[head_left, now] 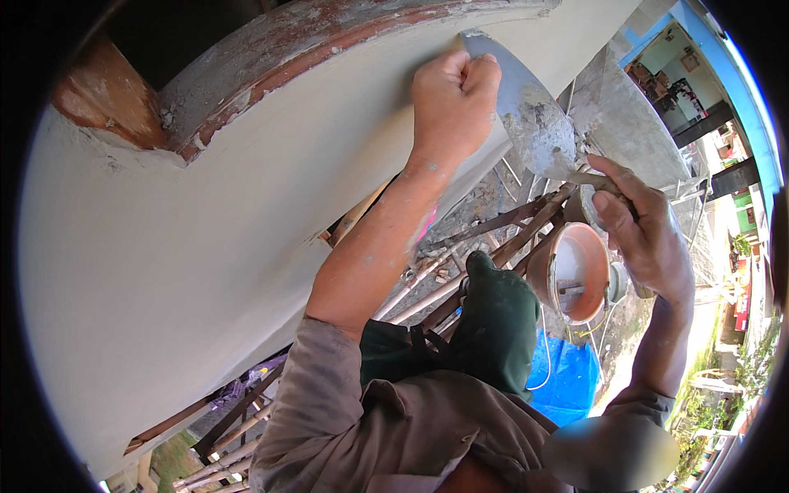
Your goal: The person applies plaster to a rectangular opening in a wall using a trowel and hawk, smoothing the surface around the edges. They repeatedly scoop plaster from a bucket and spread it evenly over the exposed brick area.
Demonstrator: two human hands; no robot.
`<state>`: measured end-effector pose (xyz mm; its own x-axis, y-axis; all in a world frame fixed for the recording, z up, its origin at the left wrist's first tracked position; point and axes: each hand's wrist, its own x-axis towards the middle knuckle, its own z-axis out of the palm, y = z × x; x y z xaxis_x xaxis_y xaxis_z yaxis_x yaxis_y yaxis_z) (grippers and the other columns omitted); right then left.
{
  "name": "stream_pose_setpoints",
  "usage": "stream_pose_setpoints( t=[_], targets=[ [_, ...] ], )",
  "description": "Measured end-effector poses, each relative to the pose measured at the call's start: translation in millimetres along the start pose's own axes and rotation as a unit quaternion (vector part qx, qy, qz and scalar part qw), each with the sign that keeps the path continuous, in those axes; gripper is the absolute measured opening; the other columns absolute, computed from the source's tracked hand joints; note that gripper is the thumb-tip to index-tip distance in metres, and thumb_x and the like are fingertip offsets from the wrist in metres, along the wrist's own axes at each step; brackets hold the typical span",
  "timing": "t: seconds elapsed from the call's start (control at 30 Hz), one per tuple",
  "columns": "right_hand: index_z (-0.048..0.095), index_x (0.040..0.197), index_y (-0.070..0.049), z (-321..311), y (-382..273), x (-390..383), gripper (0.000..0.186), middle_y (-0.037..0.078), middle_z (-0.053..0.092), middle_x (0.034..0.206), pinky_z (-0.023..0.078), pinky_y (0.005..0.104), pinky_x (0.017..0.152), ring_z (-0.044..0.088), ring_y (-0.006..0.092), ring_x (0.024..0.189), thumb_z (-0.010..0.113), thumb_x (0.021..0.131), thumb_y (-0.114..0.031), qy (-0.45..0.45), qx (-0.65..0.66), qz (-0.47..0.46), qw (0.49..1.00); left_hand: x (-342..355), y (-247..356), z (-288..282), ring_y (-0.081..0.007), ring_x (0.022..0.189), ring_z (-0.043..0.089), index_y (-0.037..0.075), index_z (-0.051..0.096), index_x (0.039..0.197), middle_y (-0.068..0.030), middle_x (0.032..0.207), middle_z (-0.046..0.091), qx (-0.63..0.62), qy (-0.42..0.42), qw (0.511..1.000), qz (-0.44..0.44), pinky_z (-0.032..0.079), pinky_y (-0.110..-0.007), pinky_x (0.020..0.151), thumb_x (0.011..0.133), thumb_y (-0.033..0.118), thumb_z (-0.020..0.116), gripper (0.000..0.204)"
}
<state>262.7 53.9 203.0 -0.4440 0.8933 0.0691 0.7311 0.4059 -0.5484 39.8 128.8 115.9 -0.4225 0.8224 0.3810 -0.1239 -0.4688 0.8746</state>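
My left hand (456, 94) is clenched by the pale, smooth wall (214, 222), beside the edge of a broad grey metal blade (534, 103). Whatever its fingers hold, if anything, is hidden. Spots of plaster mark the wrist. The blade is smeared with plaster and narrows toward a handle (606, 182) at its lower right. This looks like a large trowel. Around the handle my right hand (645, 226) is closed, its index finger stretched along the near end of the blade.
Wooden and bamboo scaffold poles (518, 238) cross below me. An orange bucket (579, 271) with grey contents and a tool hangs or stands near my right arm. A blue sheet (567, 378) lies lower down. A rough curved ledge (271, 57) and wooden post (115, 99) are upper left.
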Motion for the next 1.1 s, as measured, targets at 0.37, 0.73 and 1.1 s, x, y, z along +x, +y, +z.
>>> stream_pose_setpoints(
  t=[0.37,0.73,1.1],
  targets=[
    [0.051,0.133,0.004,14.8,-25.1,-18.4,0.048,0.003,0.058,0.077,0.039,0.0252,0.057,0.045,0.0081,0.061,0.058,0.098,-0.028,-0.005,-0.001,-0.017,1.000,-18.9,22.8,-29.9,-0.0049,0.049,0.036,0.004,0.040,0.056,0.0024,0.050,0.041,-0.021,-0.003,1.000,-0.020,0.033,-0.028,0.043,0.089,0.014,0.059,0.039],
    [0.051,0.132,0.006,20.7,-73.5,-33.9,0.045,0.010,0.066,0.089,0.046,0.0280,0.069,0.054,0.0127,0.075,0.056,0.098,-0.023,-0.068,0.029,0.076,0.994,-38.3,41.7,-60.9,-0.0031,0.047,0.038,0.005,0.040,0.056,0.0040,0.050,0.042,-0.032,0.002,0.999,-0.008,0.031,-0.026,0.040,0.090,0.014,0.060,0.040],
    [0.053,0.127,0.009,40.1,-89.5,-45.9,0.041,0.017,0.068,0.083,0.051,0.0321,0.066,0.066,0.0199,0.070,0.059,0.096,-0.017,-0.023,-0.009,-0.064,0.998,-55.4,63.3,-89.7,-0.0027,0.046,0.037,0.005,0.042,0.058,0.0040,0.050,0.043,-0.051,0.011,0.998,-0.018,0.030,-0.025,0.040,0.090,0.012,0.061,0.038]
  ],
)
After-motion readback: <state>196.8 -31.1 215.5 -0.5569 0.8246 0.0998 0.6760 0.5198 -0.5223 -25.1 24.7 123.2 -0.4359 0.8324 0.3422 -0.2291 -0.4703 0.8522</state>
